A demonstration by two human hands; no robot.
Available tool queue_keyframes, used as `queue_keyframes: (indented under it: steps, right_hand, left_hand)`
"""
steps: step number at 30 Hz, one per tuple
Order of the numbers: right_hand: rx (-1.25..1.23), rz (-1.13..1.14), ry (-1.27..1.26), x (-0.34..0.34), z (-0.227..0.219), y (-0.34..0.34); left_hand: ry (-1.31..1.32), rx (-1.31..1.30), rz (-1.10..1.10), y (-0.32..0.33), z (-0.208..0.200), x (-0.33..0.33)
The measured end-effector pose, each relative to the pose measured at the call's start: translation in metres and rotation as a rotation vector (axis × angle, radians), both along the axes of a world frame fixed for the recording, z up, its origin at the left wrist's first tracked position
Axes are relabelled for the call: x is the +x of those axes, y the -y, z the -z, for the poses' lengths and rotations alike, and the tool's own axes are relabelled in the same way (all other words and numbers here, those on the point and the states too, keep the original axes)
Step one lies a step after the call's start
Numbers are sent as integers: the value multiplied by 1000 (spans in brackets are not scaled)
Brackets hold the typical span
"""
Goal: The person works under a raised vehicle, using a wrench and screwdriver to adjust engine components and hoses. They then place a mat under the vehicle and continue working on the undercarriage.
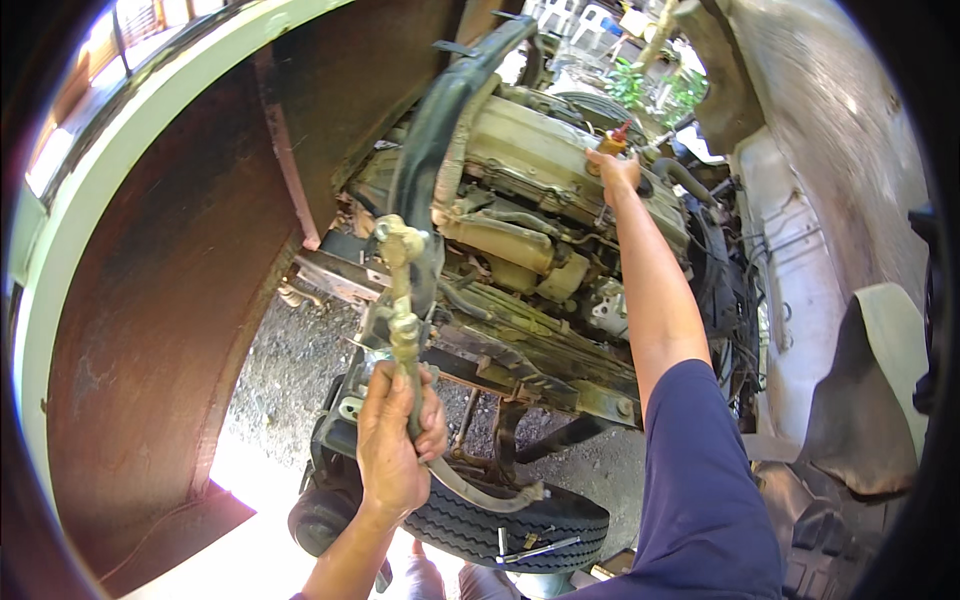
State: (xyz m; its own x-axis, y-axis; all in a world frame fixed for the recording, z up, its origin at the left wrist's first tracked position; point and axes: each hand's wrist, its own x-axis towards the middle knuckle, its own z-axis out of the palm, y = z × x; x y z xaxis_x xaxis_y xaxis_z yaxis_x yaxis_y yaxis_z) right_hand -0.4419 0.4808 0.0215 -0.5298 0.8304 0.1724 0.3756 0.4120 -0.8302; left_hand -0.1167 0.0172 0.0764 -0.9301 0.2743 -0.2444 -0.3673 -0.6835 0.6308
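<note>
My left hand [395, 435] is closed around a hose [470, 492] just below its metal end fitting [402, 290]. The fitting points upward and has a banjo-style end at the top; the hose curves down and right, above the tyre. My right arm stretches far over the engine [540, 150]. At its far side, my right hand [616, 172] is closed around a small amber bottle [612, 144] with a red tip. The fingers on the bottle's far side are partly hidden.
A tyre [500, 535] lies below, with a ratchet-like tool [538, 550] and a socket on it. A black curved pipe [440, 130] rises beside the engine. A rusty panel [150, 300] stands left; a pale cab panel [790, 270] stands right. Frame rails [540, 370] cross the middle.
</note>
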Motion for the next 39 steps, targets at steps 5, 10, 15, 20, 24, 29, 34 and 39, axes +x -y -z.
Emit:
queue_keyframes:
  steps: [5,10,15,20,24,29,34,39]
  right_hand:
    - [30,-15,-20,0,-1,10]
    - [209,4,-8,15,-19,31]
    - [735,-321,-152,85,-70,91]
    - [905,-796,-229,184,-130,166]
    - [1101,-901,-162,220,-149,207]
    - [1208,-888,-129,227,-157,225]
    - [1241,-863,-141,223,-165,230]
    - [1268,-814,-124,223,-169,234]
  left_hand:
    - [77,-3,55,0,-1,-1]
    - [144,70,94,0,5,-4]
    - [240,203,110,0,10,-7]
    - [225,223,182,-7,11,-3]
    - [237,184,224,-11,10,3]
    - [210,198,230,-10,11,5]
    - [187,222,237,-7,10,5]
    - [175,218,244,-5,6,5]
